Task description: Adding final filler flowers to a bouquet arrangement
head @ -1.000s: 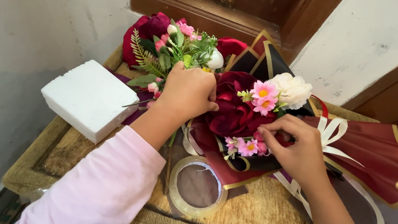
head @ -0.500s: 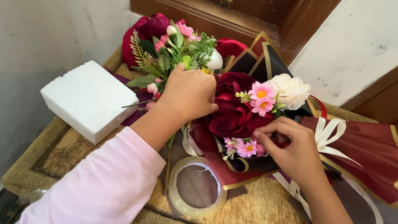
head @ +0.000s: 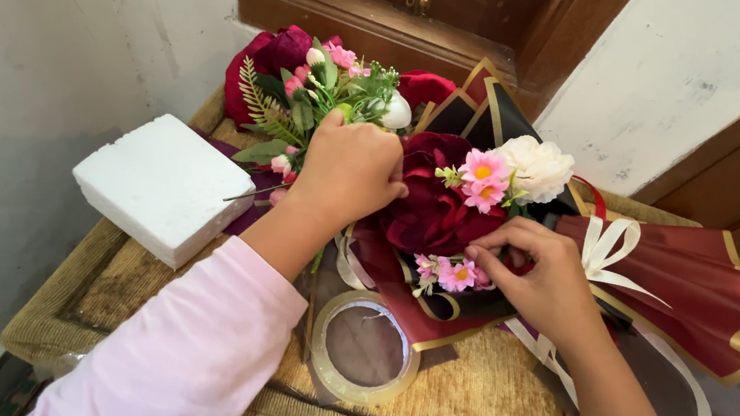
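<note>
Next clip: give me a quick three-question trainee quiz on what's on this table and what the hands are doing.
1. True or false: the white foam block lies on the side of the left hand.
2. What round thing lies between the forearms? A tape roll, B plate, C bowl.
3. What colour is the big rose between the hands?

Key: 1 true. 2 A, the clear tape roll. 3 dark red; the right hand pinches at the small pink flowers beside it.

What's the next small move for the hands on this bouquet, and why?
Probably tuck the small pink daisies deeper beside the dark red rose. The right hand pinches at them near the wrap's edge, where they sit low and loose, while the left hand steadies the greenery sprig against the bouquet.
</note>
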